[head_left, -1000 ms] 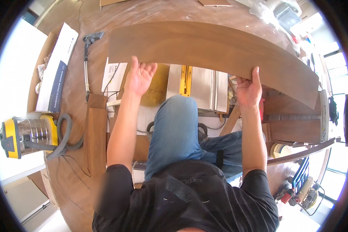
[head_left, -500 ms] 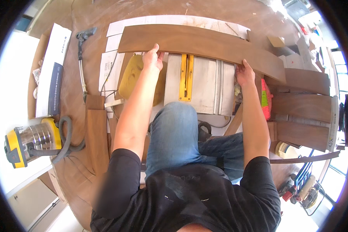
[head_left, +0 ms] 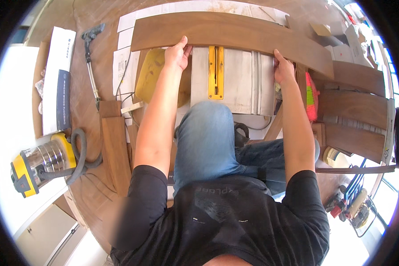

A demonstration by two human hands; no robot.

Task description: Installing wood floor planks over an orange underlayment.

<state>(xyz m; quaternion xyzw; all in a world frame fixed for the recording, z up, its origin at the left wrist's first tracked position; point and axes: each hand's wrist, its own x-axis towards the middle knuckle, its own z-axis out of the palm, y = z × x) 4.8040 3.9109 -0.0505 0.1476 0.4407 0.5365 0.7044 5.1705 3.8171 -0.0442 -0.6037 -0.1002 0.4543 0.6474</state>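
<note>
A long brown wood floorboard (head_left: 230, 30) lies crosswise in front of me, over the far part of a table saw (head_left: 237, 82). My left hand (head_left: 177, 55) grips its near edge toward the left, thumb on top and fingers hidden in part beneath. Toward the right end, my right hand (head_left: 283, 68) holds the same edge, its thumb up on the face. Between the hands, the saw's grey metal top shows a yellow slotted insert (head_left: 216, 75). Left of it stands a dirty yellow container (head_left: 150, 80), partly behind my left forearm.
Brown boards are stacked at the right (head_left: 352, 108), beside a pink and green item (head_left: 311, 95). To the left are a yellow canister vacuum (head_left: 53, 157), its floor nozzle on a tube (head_left: 91, 62), an open carton (head_left: 60, 82) and more boards (head_left: 115, 153).
The whole view has shifted, so the saw and floorboard sit higher in the picture. Both hands keep their hold, and the board stays roughly in place over the saw.
</note>
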